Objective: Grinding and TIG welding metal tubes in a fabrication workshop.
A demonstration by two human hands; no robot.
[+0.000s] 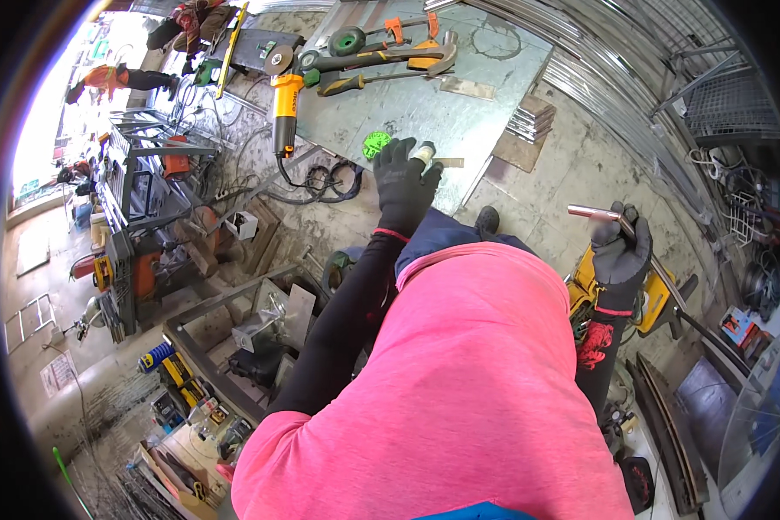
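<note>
My left hand (402,180), in a dark glove, reaches over the near part of the metal-topped table (381,113) with its fingers spread. A small pale rounded thing (424,152) shows at its fingertips; whether it is gripped cannot be told. Beside them are a bright green round piece (376,145) and a narrow flat strip (450,162). Out to the right, my gloved right hand (620,251) is closed around a short shiny metal tube (591,212), which sticks out to the left of the fingers. A yellow tool bag or case (654,302) is partly hidden behind that hand.
A yellow angle grinder (285,113) lies at the table's left edge, its cable looping on the floor. A hammer (444,57) and clamps lie farther back. Long metal profiles (594,95) line the right. Steel frames (160,165) and two other people (108,80) are at left.
</note>
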